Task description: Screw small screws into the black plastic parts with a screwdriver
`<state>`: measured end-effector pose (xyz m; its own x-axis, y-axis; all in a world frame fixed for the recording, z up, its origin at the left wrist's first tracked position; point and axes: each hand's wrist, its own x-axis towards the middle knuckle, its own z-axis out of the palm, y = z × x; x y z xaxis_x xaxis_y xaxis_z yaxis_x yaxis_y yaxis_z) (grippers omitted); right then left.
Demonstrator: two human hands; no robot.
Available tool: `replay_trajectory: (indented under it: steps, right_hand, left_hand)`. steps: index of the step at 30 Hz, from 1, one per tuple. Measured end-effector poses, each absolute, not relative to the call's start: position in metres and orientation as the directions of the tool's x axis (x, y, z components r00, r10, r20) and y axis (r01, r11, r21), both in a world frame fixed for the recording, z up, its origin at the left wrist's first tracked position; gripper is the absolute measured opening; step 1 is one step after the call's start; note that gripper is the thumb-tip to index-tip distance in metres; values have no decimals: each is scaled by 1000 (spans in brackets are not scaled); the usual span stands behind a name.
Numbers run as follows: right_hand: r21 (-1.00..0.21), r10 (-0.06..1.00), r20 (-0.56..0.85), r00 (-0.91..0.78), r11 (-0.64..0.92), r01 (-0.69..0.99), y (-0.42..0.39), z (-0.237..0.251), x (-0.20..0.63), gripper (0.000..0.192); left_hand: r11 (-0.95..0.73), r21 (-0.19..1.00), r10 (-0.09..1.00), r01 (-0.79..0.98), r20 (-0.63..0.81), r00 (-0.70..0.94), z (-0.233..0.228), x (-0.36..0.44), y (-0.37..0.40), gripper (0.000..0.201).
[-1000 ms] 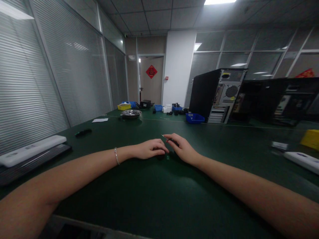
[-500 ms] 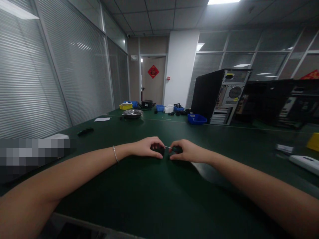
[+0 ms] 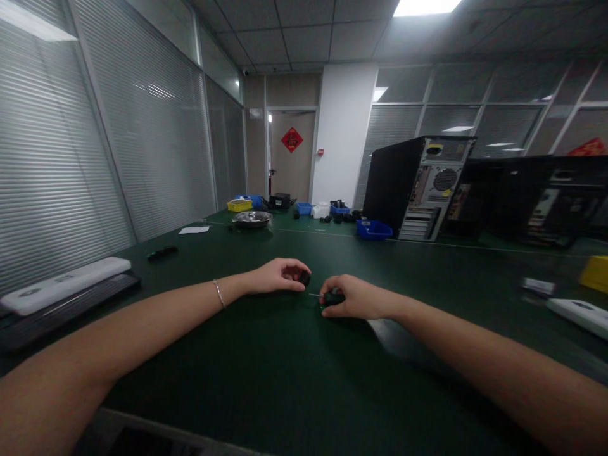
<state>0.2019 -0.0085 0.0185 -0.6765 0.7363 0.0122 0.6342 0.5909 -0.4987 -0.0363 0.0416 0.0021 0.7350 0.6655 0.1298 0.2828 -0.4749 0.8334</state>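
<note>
Your left fingers (image 3: pixel 292 277) pinch a small black part (image 3: pixel 304 278) at their tips, holding it just above the green table (image 3: pixel 285 380); your right fingers (image 3: pixel 327 292) curl tight around a dark tool (image 3: pixel 332 297) whose thin metal tip (image 3: pixel 313 294) points left toward that part, with a fleck of green showing under the grip. What kind of tool it is stays too small and dark to tell. The tip and the part are near but apart, so bring them together slowly, keeping the heel of each hand planted on the table for steadiness. Keep the left hand (image 3: pixel 278 277) pinching from the sides so the face you work on stays open to the tip, and keep the right hand (image 3: pixel 354 299) low so the tool runs level rather than stabbing down. A part that small can spring away if the pinch slackens, so press lightly. Out beyond your arms lie a white keyboard (image 3: pixel 66 285) at the left edge, a metal bowl (image 3: pixel 251 218), blue bins (image 3: pixel 373 228) and an open computer case (image 3: pixel 418 187) farther back.
</note>
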Motion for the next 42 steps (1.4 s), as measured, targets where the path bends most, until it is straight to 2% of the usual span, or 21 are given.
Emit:
replay_trajectory:
  steps: [4, 9, 13, 19, 26, 34, 37, 42]
  right_hand:
    - [-489, 785, 87, -614, 570, 660, -11, 18, 200, 24]
    - [-640, 797, 310, -518, 578, 507, -8, 15, 196, 23]
    - [-662, 801, 408, -438, 590, 462, -6, 14, 193, 25]
    - [-636, 784, 417, -459, 613, 469, -6, 10, 192, 25]
    - [-644, 804, 388, -451, 586, 492, -1, 0, 191, 24]
    - [-779, 815, 318, -485, 516, 356, 4, -2, 192, 27]
    - [-753, 826, 344, -446, 526, 394, 3, -1, 192, 27]
    - [-582, 772, 511, -379, 635, 508, -3, 0, 192, 29]
  left_hand:
    - [-374, 907, 683, 192, 130, 719, 0, -36, 43, 45]
    - [-269, 958, 689, 97, 121, 715, -3, -31, 41, 52]
    - [-234, 972, 679, 29, 142, 721, -4, -24, 33, 54]
    - [-284, 958, 729, 33, 193, 657, -3, -18, 25, 50]
    - [-359, 932, 712, 53, 236, 661, -4, -16, 23, 46]
    - [-212, 977, 693, 13, 141, 707, -6, -15, 21, 50]
    - [-148, 988, 708, -31, 128, 695, -5, -13, 20, 50]
    - [-85, 994, 732, -69, 109, 672, -3, -13, 21, 51]
